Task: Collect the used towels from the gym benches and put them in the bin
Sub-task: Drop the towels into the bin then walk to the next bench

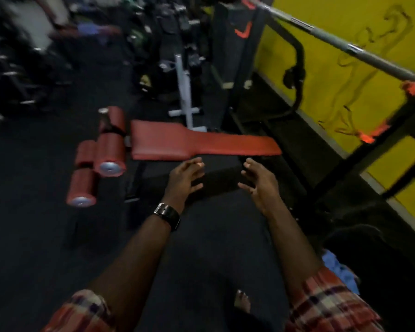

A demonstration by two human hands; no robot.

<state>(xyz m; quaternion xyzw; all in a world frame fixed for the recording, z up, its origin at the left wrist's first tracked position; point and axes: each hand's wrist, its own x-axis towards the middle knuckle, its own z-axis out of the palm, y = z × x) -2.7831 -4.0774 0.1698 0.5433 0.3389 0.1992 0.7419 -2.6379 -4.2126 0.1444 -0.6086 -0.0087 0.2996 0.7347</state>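
Left hand (185, 178) and right hand (259, 183) stretch out near the red tabletop (201, 142), each grip slack and empty; a blue cloth (338, 269), possibly a towel, lies beside the right sleeve (326, 305).

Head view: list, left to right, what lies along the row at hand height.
red foam rollers → left hand → right hand → black rack post → yellow wall
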